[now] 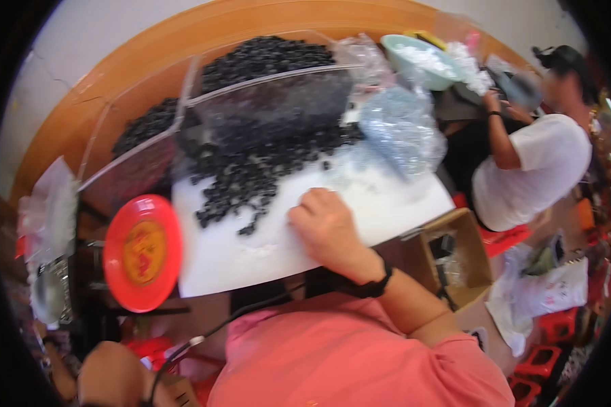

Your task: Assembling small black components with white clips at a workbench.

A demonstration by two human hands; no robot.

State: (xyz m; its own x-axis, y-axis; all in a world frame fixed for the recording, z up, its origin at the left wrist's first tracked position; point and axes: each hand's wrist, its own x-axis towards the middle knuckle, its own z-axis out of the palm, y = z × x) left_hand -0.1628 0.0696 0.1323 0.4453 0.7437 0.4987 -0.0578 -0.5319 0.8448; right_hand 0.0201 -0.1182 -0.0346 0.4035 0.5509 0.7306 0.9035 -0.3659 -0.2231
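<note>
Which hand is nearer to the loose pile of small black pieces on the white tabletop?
Right, from what shows: the right hand is over the tabletop, at the near right of the black pile, apart from it. The left hand isn't visible.

Pcs (244, 183) on tbl (231, 264), plate (142, 295) L.

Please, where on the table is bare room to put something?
On the white table, mostly bare: between the red plate and right hand, nearer than the black pieces; right of that hand, nearer than the plastic bag. Crowded: the far side, with pieces and bins.
</note>
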